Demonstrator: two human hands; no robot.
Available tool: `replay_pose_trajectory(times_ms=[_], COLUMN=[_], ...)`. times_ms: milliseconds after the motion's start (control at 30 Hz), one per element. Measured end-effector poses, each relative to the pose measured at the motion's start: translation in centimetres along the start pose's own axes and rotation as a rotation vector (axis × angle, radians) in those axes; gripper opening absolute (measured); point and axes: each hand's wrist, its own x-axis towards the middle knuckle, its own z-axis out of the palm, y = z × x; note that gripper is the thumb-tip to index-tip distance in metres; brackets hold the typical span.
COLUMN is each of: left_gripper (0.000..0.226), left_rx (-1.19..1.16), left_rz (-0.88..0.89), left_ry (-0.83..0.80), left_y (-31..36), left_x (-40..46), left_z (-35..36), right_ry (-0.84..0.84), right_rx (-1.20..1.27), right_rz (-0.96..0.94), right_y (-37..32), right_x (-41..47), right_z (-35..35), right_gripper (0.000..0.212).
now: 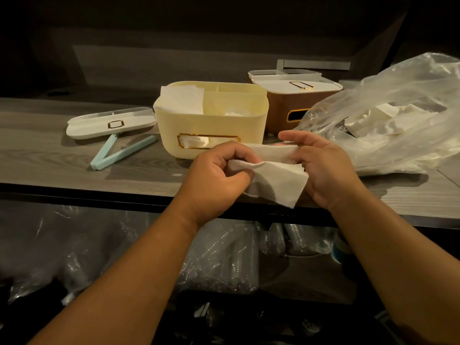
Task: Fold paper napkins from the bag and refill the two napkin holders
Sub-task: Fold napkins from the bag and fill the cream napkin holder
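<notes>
- Right now both hands hold one white paper napkin [273,179] in the air over the front edge of the wooden counter [49,155], just in front of the cream holder.
- Her or his left hand [219,178] has its fingers curled tight, pinching the napkin's left end between thumb and fingertips.
- Opposite it, the right hand [321,165] pinches the right end, forefinger stretched along the top edge, the other fingers bent behind the paper.
- Between the two hands the napkin is partly folded, its lower flap hanging down towards the counter edge.
- Behind it stands the cream napkin holder [211,120], lid off, with folded napkins upright in its left compartment and a gold-framed window on the front; no writing can be read there.
- To the right and further back is the brown napkin holder [286,105], its white lid on, with a gold frame on the lid and another on the front, the label dark and unreadable.
- At far right, a clear plastic bag [398,100] lies open on the counter with loose white napkins inside.
- Off to the left rest a white lid [109,123] with a gold frame and a pale blue bag clip [119,151].
</notes>
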Motion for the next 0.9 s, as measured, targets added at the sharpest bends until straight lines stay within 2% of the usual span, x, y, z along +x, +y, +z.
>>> replay_pose_trajectory(times_ms=[167, 300, 500, 633, 767, 833, 900], left_gripper=[0.028, 0.028, 0.037, 0.042, 0.042, 0.039, 0.036], left_rx=[0.037, 0.147, 0.246, 0.247, 0.252, 0.263, 0.271], left_rz=[-0.035, -0.025, -0.002, -0.022, -0.014, 0.010, 0.058], left_ry=[0.065, 0.102, 0.123, 0.095, 0.092, 0.115, 0.146], left_y=[-0.12, -0.04, -0.17, -0.17, -0.24, -0.29, -0.44], left_x=[0.35, 0.49, 0.46, 0.28, 0.34, 0.34, 0.32], left_z=[0.44, 0.91, 0.86, 0.90, 0.90, 0.91, 0.93], right_ry=[-0.073, -0.114, -0.110, -0.185, -0.293, -0.246, -0.197], right_rx=[-0.042, -0.046, 0.017, 0.011, -0.191, -0.304, -0.311], right_rz=[-0.032, -0.054, -0.047, -0.096, -0.174, -0.185, -0.226], right_y=[-0.05, -0.11, 0.03, 0.50, 0.71, 0.82, 0.77], right_x=[-0.19, -0.46, -0.63, -0.48, -0.66, -0.64, -0.70], right_z=[-0.05, 0.10, -0.06, -0.31, -0.50, -0.39, -0.22], right_gripper=[0.040, 0.045, 0.030, 0.039, 0.034, 0.034, 0.031])
